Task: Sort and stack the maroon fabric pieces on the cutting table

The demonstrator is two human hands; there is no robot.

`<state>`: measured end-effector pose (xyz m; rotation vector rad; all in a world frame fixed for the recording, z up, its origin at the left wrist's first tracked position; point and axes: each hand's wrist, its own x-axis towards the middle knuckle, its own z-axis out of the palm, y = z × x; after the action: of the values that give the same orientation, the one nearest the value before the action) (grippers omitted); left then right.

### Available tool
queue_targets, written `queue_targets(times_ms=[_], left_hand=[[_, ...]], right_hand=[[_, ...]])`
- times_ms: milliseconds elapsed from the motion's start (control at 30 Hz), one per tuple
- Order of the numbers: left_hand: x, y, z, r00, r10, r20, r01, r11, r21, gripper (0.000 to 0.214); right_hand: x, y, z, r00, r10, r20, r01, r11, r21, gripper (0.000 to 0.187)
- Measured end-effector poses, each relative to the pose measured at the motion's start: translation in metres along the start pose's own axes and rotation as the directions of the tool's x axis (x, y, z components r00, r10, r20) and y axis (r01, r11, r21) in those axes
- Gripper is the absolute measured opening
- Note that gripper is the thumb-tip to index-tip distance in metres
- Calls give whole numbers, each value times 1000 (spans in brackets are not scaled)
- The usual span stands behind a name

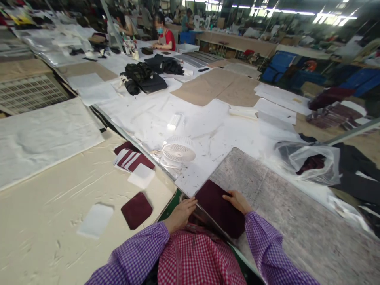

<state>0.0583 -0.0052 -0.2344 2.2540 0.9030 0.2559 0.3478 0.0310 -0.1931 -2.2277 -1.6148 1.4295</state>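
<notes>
A dark maroon fabric piece (218, 206) lies on the grey felt pad (282, 221) right in front of me. My left hand (181, 213) rests at its left edge, fingers stretched out flat over the table's edge. My right hand (237, 202) lies on the piece's right side, fingers laid flat on the cloth. Both arms wear purple checked sleeves.
On the cream surface to the left lie a maroon patch (137, 209), white patches (141, 175) and a stack of maroon-and-white pieces (132, 158). A small white fan (178, 150) stands ahead. A plastic bag (311, 162) with maroon cloth sits right. A person in red works far back.
</notes>
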Motion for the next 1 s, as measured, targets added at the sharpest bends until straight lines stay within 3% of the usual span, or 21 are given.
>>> queue_targets(times_ms=[600,1000], left_hand=[[-6,-3,10,995,-75,-69,75,997,-1,47],[3,-1,0,974,-129,-186,114,989,-89,42]], right_hand=[[9,-1,2,999,42,25,-39,995,-91,24],[12,2,6,999,44,-13,-46,982,-181,26]])
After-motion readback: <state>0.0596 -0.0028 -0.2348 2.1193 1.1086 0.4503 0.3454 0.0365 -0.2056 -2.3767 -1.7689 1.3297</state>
